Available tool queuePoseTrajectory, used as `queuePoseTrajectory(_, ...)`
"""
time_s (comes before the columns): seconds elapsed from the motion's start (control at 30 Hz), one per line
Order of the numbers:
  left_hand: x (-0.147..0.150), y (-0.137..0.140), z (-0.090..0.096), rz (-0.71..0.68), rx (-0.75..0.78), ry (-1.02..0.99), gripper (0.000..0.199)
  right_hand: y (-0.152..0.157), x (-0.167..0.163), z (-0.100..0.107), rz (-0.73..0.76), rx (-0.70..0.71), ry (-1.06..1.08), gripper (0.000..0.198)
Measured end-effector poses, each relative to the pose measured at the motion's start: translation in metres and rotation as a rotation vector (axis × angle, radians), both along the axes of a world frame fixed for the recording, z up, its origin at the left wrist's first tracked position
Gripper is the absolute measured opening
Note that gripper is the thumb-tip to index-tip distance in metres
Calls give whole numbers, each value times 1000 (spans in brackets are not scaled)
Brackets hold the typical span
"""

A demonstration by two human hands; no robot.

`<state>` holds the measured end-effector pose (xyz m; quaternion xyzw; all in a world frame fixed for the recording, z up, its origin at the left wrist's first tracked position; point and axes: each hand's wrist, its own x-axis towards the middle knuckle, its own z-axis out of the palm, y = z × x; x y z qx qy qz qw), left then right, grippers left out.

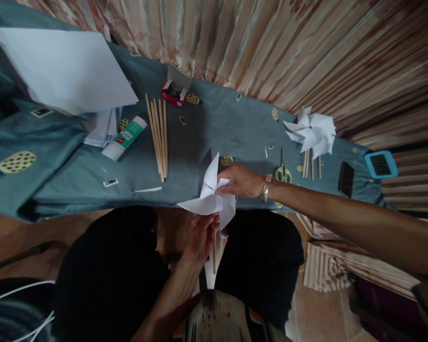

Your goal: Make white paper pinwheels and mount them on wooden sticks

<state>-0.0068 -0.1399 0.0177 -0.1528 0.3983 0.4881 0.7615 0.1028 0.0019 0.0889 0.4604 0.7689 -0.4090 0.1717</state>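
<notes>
Several pinwheels (323,130), apparently complete, lie to the right of the scissors (283,166); five bare sticks (164,142), well left of the scissors, carry no paper. From where I stand, the held pinwheel (209,192), left of the scissors at the counter's (199,128) near edge, has its blades folded; its fastening cannot be judged. Left hand (201,232): raised from below, fingers curled round its stick (214,259). Right hand (240,181): reaching inward, fingertips pinching paper near the centre.
</notes>
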Motion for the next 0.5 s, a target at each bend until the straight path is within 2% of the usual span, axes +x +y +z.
queuePoseTrajectory(0.27,-1,-1,2,4,61,-21,24,0,2,1,39,-12,47,11)
queuePoseTrajectory(0.5,-3,-2,0,-4,49,-63,24,2,4,0,96,1,60,12)
